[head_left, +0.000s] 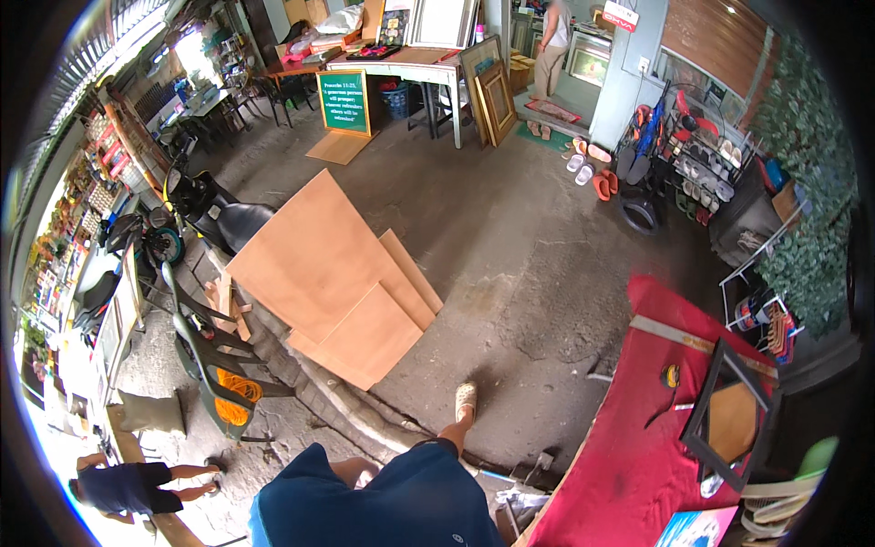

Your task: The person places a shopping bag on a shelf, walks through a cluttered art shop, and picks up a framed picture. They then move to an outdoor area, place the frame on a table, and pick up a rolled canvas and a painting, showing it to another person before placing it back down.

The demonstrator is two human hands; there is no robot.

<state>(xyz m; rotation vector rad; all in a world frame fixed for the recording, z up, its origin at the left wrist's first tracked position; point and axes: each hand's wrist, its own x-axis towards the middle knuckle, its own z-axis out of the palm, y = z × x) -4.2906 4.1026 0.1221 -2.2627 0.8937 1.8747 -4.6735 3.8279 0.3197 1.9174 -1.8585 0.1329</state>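
Observation:
Neither of my hands shows in the head view. At the lower edge are my blue shorts (pixel 374 506) and one foot in a light clog (pixel 466 401) on the concrete. Ahead and to the left, several thin brown wooden boards (pixel 310 260) lean overlapped, the largest behind smaller ones. At my right stands a table with a red cover (pixel 620 447). On it lie a black picture frame (pixel 702 397) around a brown panel (pixel 732 421), a yellow and black tape measure (pixel 671 376) and a long flat strip (pixel 673 333).
A green plastic chair (pixel 196 365) holds orange rope (pixel 235 397), near a parked motorbike (pixel 232 219). One person (pixel 128 483) is at lower left, another (pixel 551 55) in the far doorway. Shoes (pixel 603 185) and a shoe rack (pixel 706 173) stand far right; a framed green sign (pixel 344 102) stands far back.

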